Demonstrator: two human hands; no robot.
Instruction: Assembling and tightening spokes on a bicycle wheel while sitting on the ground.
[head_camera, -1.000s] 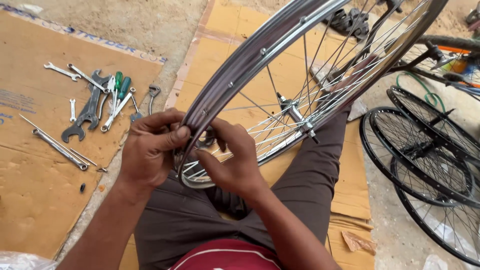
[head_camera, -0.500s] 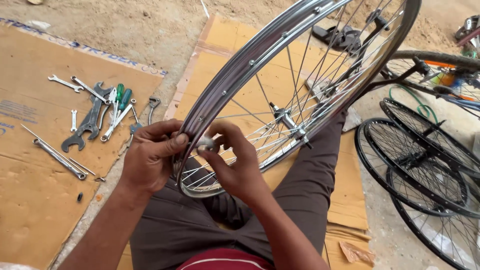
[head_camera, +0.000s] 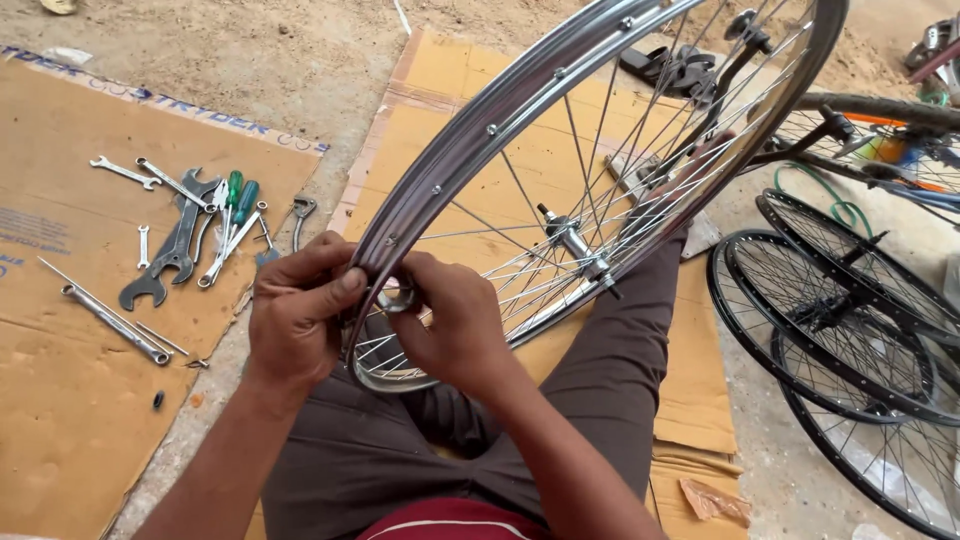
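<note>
Over your lap, your left hand (head_camera: 295, 320) and right hand (head_camera: 455, 325) each closed their grip on the chrome wheel rim (head_camera: 470, 140); wrenches (head_camera: 175, 250) lay on cardboard (head_camera: 60, 400) nearby.

**A Sandy Work Spot Outdoors**

The ground (head_camera: 300, 60) is dry, brown sand and dirt. Bright daylight falls on everything. Two flat sheets of cardboard lie on the ground like mats. The left cardboard sheet (head_camera: 60, 400) has a pile of tools (head_camera: 190, 240) on it: silver wrenches, two screwdrivers with green handles, and a long metal bar (head_camera: 110, 318) near the edge. The middle cardboard sheet (head_camera: 450, 110) is lighter and has tape on it. On the right, dark bicycle wheels (head_camera: 850, 340) lie flat, one on top of another. A green hose (head_camera: 840, 205) curls just behind them. A pair of dark sandals (head_camera: 670, 68) sits on the sand farther back.
</note>
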